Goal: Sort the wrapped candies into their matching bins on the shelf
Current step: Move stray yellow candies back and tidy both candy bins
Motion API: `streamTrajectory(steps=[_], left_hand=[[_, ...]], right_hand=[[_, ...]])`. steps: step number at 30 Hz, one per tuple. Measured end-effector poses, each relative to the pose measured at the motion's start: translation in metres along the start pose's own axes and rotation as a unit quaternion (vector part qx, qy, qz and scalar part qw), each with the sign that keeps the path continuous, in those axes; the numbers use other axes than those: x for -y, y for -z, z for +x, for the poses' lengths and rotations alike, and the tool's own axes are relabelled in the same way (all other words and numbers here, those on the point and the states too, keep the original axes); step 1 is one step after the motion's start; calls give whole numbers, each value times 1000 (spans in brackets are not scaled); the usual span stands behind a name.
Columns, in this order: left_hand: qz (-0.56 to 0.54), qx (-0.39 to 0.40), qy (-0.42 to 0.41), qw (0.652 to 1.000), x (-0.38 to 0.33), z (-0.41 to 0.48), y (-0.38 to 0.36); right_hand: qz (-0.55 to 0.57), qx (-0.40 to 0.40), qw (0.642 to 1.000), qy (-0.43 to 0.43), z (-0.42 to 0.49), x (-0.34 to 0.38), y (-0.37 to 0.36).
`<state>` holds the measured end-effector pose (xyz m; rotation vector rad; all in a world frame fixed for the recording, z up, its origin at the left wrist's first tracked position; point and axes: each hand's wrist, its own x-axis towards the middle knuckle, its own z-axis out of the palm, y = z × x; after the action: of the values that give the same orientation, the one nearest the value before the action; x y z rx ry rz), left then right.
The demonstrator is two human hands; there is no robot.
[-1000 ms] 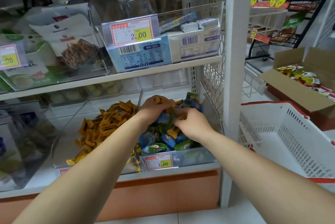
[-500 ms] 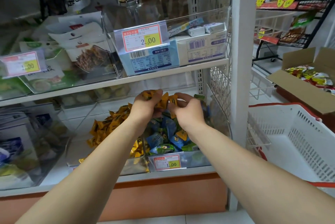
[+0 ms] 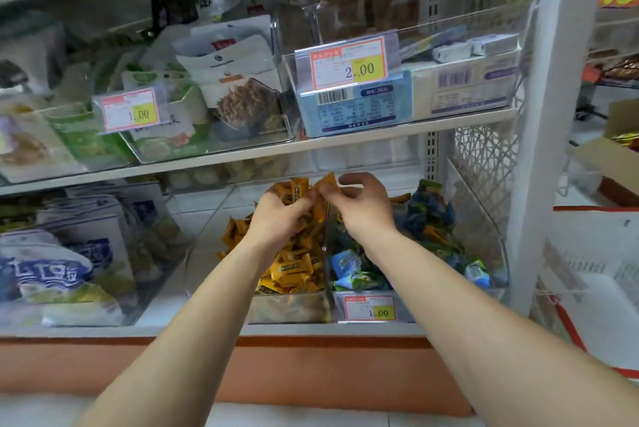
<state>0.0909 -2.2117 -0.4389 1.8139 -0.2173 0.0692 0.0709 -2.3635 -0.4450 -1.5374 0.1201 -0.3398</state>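
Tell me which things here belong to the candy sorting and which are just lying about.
Job: left hand, right hand, orange candies both hold, orange-candy bin, blue-candy bin.
Lying about: snack pouches, blue box, white basket, cardboard box.

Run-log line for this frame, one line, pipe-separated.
step: sorting | left hand: grips orange candies above orange bin | right hand: pinches one of them above blue-green bin | release: not yet

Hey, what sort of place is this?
Probably a small shop: price tags on the shelf bins, loose wrapped candies and bagged snacks on display, and a shopping basket alongside.
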Motion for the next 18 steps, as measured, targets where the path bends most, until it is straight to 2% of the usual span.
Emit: streamTrajectory(steps=[3, 6, 8, 11, 14, 18], left_hand=[[-13, -45, 41, 998, 6, 3, 17], [-31, -99, 58, 993, 15, 10, 29], [43, -125, 49, 990, 22, 16, 39], [233, -91, 46, 967, 27, 18, 53], [323, -73, 23, 943, 23, 9, 57], [371, -79, -89, 921, 13, -13, 39]], right_hand=[[-67, 33, 997, 35, 5, 1, -19], [-99, 33, 990, 91, 11, -2, -36], [-162, 61, 979, 111, 16, -4, -43], [-286, 150, 937, 132, 20, -7, -43], [-313, 136, 926, 162, 19, -6, -29], [-337, 108, 920, 167, 17, -2, 21]])
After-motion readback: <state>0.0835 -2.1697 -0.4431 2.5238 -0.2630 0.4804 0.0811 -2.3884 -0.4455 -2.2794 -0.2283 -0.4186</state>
